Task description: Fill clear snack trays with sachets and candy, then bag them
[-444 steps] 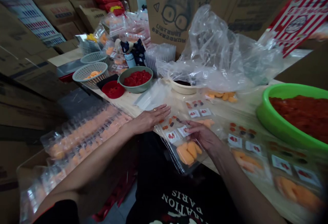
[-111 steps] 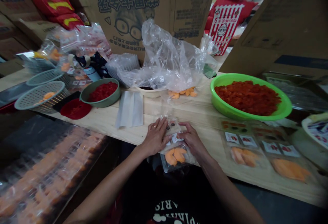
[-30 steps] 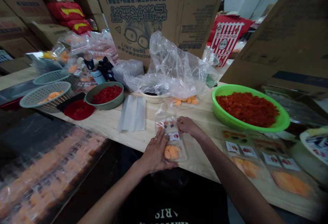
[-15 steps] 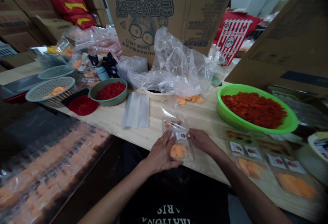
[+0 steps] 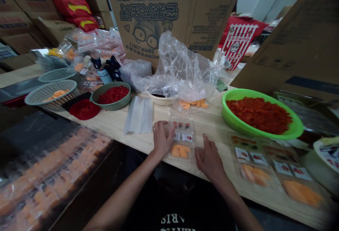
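Note:
A clear snack packet (image 5: 182,140) lies flat on the wooden table (image 5: 119,127) near its front edge. It shows small dark and red candies on top, two white sachets in the middle and orange slices at the bottom. My left hand (image 5: 161,140) rests with its fingers flat on the packet's left edge. My right hand (image 5: 209,157) lies on the table just right of the packet, fingers stretched out and holding nothing.
A green basin of red pieces (image 5: 261,114) stands at the right, with filled packets (image 5: 254,164) in front of it. A grey bowl (image 5: 112,95), a red lid (image 5: 84,109), mesh baskets (image 5: 51,93), empty bags (image 5: 139,115), crumpled plastic (image 5: 182,72) and cardboard boxes (image 5: 169,8) fill the back.
Both hands have let go of the packet's sides. The packet now lies flat; my left hand presses its left edge and my right hand has slid down and right, off it.

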`<state>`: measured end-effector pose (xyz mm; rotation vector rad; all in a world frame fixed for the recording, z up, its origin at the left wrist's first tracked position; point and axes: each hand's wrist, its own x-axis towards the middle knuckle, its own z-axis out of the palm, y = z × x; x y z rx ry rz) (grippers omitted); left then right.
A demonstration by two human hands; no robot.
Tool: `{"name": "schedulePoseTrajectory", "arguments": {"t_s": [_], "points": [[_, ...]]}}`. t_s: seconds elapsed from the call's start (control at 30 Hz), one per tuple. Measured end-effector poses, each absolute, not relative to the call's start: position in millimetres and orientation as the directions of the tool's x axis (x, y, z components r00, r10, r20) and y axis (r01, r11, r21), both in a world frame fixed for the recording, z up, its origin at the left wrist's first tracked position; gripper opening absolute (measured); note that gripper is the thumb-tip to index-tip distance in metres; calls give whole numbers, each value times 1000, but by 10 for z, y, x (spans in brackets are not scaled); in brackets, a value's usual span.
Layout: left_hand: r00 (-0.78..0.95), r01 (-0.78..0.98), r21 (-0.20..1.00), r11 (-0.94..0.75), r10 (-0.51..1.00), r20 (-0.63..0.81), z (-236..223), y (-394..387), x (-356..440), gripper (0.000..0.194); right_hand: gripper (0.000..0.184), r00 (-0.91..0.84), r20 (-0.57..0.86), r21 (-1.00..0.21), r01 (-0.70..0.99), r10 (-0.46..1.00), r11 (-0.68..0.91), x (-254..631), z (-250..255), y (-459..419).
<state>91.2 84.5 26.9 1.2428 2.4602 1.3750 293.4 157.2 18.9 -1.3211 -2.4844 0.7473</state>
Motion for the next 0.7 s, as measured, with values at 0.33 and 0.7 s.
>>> {"name": "schedulePoseTrajectory", "arguments": {"t_s": [0.33, 0.7], "points": [[-583, -164, 890, 425, 686, -435, 329, 1366, 664, 38, 49, -832, 60, -476, 462, 552, 748, 2940, 25, 1340], [-67, -450, 673, 587, 730, -681, 447, 753, 1125, 41, 50, -730, -58, -455, 626, 681, 633, 3170, 150, 1388]]}}
